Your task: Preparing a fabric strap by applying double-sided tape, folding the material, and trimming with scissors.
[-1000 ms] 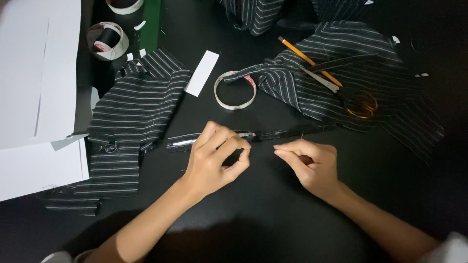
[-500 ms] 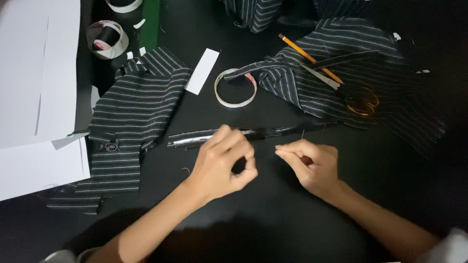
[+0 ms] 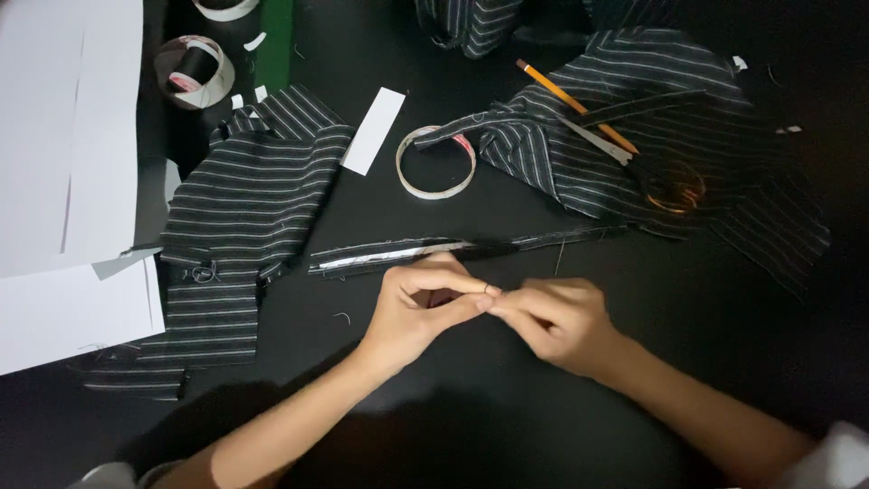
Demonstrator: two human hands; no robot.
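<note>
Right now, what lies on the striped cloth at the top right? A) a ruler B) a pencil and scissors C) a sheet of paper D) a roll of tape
B: a yellow pencil and scissors rest on the striped cloth.

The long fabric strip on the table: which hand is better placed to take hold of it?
Probably the left hand. Its knuckles lie right below the long fabric strip, nearly touching its pale edge. The right hand sits a little lower, under the strip's dark thin end, and its fingertips meet the left hand's.
</note>
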